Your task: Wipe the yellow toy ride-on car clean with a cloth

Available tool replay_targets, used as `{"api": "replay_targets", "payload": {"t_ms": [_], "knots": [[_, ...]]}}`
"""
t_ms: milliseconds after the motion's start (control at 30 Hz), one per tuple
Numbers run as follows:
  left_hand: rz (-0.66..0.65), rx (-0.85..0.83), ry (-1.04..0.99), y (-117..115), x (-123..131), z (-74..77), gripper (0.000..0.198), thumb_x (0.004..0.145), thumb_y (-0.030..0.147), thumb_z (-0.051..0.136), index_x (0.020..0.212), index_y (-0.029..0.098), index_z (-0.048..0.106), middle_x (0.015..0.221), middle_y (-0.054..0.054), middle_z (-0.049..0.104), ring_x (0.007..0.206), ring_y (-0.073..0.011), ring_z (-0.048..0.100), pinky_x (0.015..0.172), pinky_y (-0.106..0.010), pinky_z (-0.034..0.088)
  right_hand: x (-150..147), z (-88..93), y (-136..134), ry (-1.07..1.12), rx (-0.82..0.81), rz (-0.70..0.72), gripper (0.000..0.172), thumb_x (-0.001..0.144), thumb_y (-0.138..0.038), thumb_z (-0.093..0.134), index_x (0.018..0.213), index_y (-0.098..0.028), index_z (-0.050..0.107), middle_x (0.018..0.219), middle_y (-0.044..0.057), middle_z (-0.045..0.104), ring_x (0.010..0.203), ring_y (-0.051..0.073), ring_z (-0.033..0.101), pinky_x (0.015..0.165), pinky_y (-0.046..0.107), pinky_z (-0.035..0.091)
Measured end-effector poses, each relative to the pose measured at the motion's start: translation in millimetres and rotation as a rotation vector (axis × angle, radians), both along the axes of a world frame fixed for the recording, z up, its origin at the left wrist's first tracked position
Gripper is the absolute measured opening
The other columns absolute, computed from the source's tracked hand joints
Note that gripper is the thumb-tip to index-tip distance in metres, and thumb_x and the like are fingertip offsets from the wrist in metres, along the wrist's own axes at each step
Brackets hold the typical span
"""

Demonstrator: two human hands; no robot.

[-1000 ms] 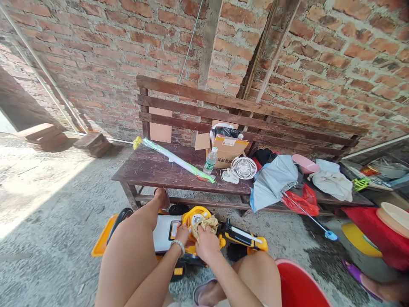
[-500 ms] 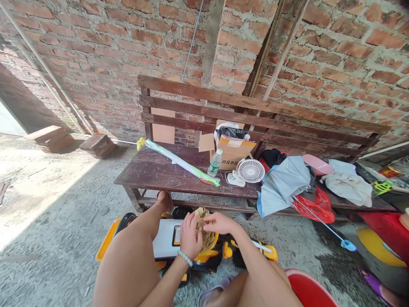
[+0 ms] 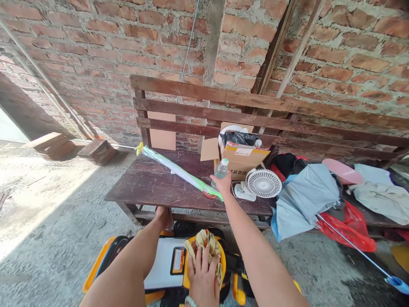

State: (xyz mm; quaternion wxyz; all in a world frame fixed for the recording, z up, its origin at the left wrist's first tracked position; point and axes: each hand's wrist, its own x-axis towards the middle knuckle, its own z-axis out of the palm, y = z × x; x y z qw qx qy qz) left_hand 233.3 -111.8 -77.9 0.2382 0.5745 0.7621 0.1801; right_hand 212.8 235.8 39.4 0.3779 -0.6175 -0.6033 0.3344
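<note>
Closest in view, the left hand (image 3: 203,277), a beaded bracelet (image 3: 190,302) at its wrist cut off by the frame edge, lies flat and open on a crumpled patterned cloth (image 3: 203,251), pressing it without clear gripping. The cloth sits on the yellow wheel of a toy ride-on car (image 3: 162,264), whose small dark label (image 3: 178,260) is too small to read.

The right hand (image 3: 223,184) stretches out open, fingers spread, empty, in front of a water bottle (image 3: 221,169) on a dark wooden bench (image 3: 150,192); whether they touch, I cannot tell. The bottle's label is hidden.

Beside it stand a cardboard box (image 3: 239,160), its Chinese print partly hidden and its shipping label unreadable, and a small white fan (image 3: 263,183). A folded grey-blue umbrella (image 3: 306,200) lies further right, before a brick wall (image 3: 96,42).
</note>
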Motion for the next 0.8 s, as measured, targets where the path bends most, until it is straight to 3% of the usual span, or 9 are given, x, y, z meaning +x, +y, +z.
{"api": "replay_targets", "payload": {"t_ms": [100,167,267,433,533,600,700,767,800], "knots": [[-0.021,-0.059,-0.025,6.2,-5.9,8.3,0.07,0.076,0.025,0.07,0.144,0.039,0.071,0.175,-0.003,0.038,0.164,-0.0478,0.025,0.131,-0.078,0.013,-0.4,5.2,-0.9,0.054,-0.059,-0.024,0.061,0.07,-0.034,0.075,0.126,-0.018,0.059,0.117,0.012,0.077,0.108,0.031,0.073,0.098,0.041,0.055],[-0.004,-0.119,-0.057,11.9,-16.2,24.6,0.07,0.069,0.022,0.073,0.137,0.039,0.075,0.175,-0.003,0.039,0.164,-0.0479,0.025,0.131,-0.076,0.02,7.3,15.7,-4.5,0.072,-0.028,-0.012,0.055,0.069,-0.033,0.074,0.12,-0.019,0.06,0.113,0.011,0.077,0.106,0.031,0.072,0.096,0.041,0.055],[-0.005,0.036,-0.194,18.7,-37.5,63.9,0.059,0.087,0.025,0.058,0.145,0.025,0.069,0.174,-0.013,0.041,0.164,-0.0404,0.031,0.131,-0.066,0.032,30.2,41.9,-18.6,0.092,0.063,0.054,0.057,0.065,-0.032,0.075,0.118,-0.02,0.059,0.111,0.01,0.076,0.105,0.03,0.071,0.096,0.042,0.054],[-0.046,0.392,-0.365,20.3,-70.6,168.1,0.055,0.106,0.037,0.043,0.158,0.024,0.054,0.168,-0.014,0.05,0.158,-0.0283,0.045,0.128,-0.051,0.044,89.9,97.5,-85.6,0.121,0.187,0.39,0.055,0.061,-0.034,0.079,0.112,-0.02,0.062,0.103,0.004,0.073,0.097,0.027,0.068,0.092,0.042,0.054],[-0.12,0.542,-0.352,12.4,-81.8,242.0,0.059,0.106,0.04,0.05,0.163,0.027,0.048,0.169,-0.01,0.051,0.157,-0.0253,0.046,0.128,-0.045,0.045,122.3,122.6,-156.2,0.124,0.103,0.662,0.053,0.061,-0.026,0.078,0.112,-0.021,0.065,0.102,0.002,0.072,0.092,0.023,0.066,0.089,0.038,0.055],[-0.205,0.554,-0.363,1.4,-86.9,278.6,0.061,0.105,0.043,0.05,0.164,0.028,0.049,0.169,-0.008,0.051,0.158,-0.0264,0.045,0.127,-0.045,0.046,137.4,132.8,-209.6,0.16,-0.002,0.824,0.067,0.059,-0.024,0.082,0.123,-0.022,0.067,0.112,0.002,0.073,0.098,0.023,0.066,0.092,0.036,0.055],[-0.371,0.429,-0.392,-21.2,-94.7,291.2,0.064,0.099,0.062,0.054,0.155,0.032,0.062,0.154,-0.009,0.066,0.15,-0.0302,0.056,0.121,-0.046,0.052,153.8,139.9,-282.9,0.234,-0.177,0.97,0.066,0.063,-0.033,0.086,0.127,-0.028,0.07,0.112,0.001,0.076,0.103,0.025,0.07,0.094,0.036,0.057],[-0.451,0.316,-0.402,-34.0,-101.1,272.7,0.066,0.089,0.074,0.062,0.141,0.036,0.072,0.137,-0.009,0.076,0.142,-0.0317,0.063,0.114,-0.044,0.057,165.0,140.3,-318.3,0.218,-0.23,0.981,0.052,0.073,-0.042,0.082,0.124,-0.035,0.074,0.104,0.0,0.078,0.105,0.028,0.073,0.093,0.037,0.059],[-0.41,0.333,-0.405,-37.8,-104.8,259.6,0.07,0.082,0.081,0.065,0.133,0.035,0.077,0.127,-0.011,0.08,0.138,-0.0337,0.066,0.109,-0.046,0.059,171.0,139.3,-330.6,0.203,-0.225,0.96,0.046,0.076,-0.046,0.08,0.121,-0.039,0.076,0.1,-0.001,0.078,0.104,0.029,0.075,0.09,0.038,0.061]]}}
